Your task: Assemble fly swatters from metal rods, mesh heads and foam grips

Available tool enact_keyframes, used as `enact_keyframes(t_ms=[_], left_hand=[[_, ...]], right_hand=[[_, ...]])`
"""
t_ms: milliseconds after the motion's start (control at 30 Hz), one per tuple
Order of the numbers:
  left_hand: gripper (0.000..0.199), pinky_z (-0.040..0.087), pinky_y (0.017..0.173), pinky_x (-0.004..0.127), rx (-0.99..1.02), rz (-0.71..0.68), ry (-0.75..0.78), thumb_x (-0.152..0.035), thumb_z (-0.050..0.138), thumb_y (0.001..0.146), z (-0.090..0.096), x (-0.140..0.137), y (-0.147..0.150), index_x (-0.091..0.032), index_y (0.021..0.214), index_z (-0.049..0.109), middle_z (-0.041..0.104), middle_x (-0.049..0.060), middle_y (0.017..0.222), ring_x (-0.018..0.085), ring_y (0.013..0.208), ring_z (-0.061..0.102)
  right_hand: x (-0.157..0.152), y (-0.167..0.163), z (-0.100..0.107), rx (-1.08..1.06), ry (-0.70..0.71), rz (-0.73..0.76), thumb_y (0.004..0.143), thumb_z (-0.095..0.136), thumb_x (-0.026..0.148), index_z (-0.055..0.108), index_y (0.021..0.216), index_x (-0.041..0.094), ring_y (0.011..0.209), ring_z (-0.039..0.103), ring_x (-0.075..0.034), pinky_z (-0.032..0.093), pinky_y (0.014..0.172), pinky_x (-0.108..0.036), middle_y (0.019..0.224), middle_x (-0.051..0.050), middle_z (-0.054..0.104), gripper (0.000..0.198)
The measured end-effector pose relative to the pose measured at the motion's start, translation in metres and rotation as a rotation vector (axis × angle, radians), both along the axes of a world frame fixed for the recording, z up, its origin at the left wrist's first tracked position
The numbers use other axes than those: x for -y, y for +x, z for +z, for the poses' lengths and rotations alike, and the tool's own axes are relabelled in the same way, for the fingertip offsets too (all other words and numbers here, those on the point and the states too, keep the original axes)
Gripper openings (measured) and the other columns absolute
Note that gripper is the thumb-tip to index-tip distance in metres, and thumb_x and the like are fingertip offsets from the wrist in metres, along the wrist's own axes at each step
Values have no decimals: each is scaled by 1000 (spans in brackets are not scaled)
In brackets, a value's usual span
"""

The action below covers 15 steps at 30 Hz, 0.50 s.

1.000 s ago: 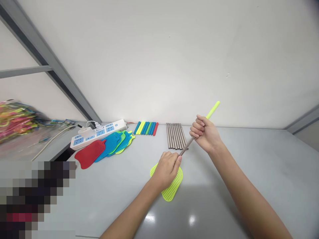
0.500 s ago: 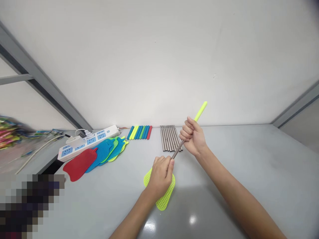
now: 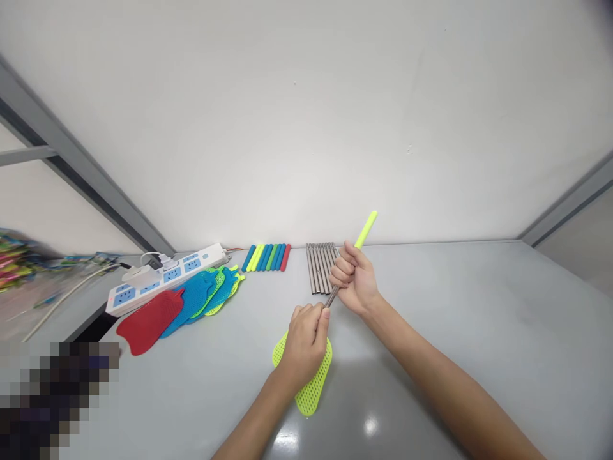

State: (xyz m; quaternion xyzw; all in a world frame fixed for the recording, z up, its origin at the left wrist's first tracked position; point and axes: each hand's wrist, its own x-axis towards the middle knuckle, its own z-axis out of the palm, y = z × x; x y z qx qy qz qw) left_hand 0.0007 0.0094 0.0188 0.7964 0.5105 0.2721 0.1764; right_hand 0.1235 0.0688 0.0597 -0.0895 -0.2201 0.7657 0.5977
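My left hand is closed around the fly swatter where its metal rod meets the yellow-green perforated head; the hand covers the joint and part of the head. Higher up and to the right, my right hand has its fingers wrapped round the same swatter near the lower end of its yellow handle. The handle's upper part sticks out above my right fist, pointing up and right. Only a short stretch of rod shows between my hands. Behind my right hand lies a row of several metal rods.
Several coloured handles lie in a row by the wall. Left of them, loose swatter heads, a red one and blue ones, overlap beside a white power strip. Colourful bagged items sit at far left.
My right hand has moved down and left toward my left hand, bringing the yellow handle with it. Less rod shows between the hands. My left hand stays at the head.
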Motion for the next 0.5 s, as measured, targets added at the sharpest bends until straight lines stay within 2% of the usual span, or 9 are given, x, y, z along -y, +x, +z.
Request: enact_keyframes(t_ms=[233,500], left_hand=[[28,31,60,26,26,20,-12,-25,23,84,-3,-2,0,-19,57,25,36,-2,54,13,55,36],[29,28,55,24,156,86,-65,-28,26,83,-10,-7,2,-18,56,28,39,-3,53,11,53,36]], right_hand=[[5,-14,-15,2,-74,37,73,50,29,20,50,19,32,10,-4,15,29,-16,39,10,13,40],[6,-26,-31,-5,-139,133,74,50,29,23,50,18,33,10,-4,14,29,-15,38,10,15,37]])
